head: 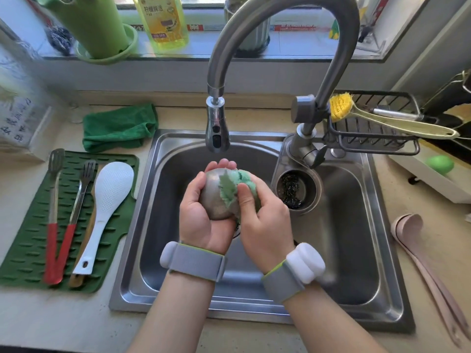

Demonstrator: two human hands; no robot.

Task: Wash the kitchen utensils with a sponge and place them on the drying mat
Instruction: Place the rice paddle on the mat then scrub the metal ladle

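- Forearms, nearest to me: both cross the sink's front rim [204, 310], each wrist wrapped in a grey fabric band carrying a white pod.
- Left hand [201, 215]: I see it cupped under a rounded steel utensil bowl [212, 197], fingers curled up behind it, thumb on its left side. Whether this is a ladle I cannot tell; its handle is hidden.
- Right hand [265, 222]: fingers clenched on a green sponge [234, 186], thumb pressing it to the steel surface.
- Both hands hang over the middle of the basin, open room on all sides, directly beneath the faucet head [216, 128].
- Sink: stamped stainless, rounded corners; strainer cup [295, 191] at right holds dark steel wool.
- Drying mat [30, 240]: dark green, ribbed, lying left of the sink on the beige counter. On it, side by side, I note a red-handled slotted turner [52, 217], a red-handled fork [76, 207], a wooden handle, and a white rice paddle [104, 200] lying partly over that handle.
- Pink ladle [418, 243]: on the counter right of the sink.
- Folded green cloth [119, 127]: behind the mat.
- Wire caddy [369, 133]: holds a yellow-bristled brush [341, 104].
- Windowsill, farthest: yellow detergent bottle [161, 19], green container.
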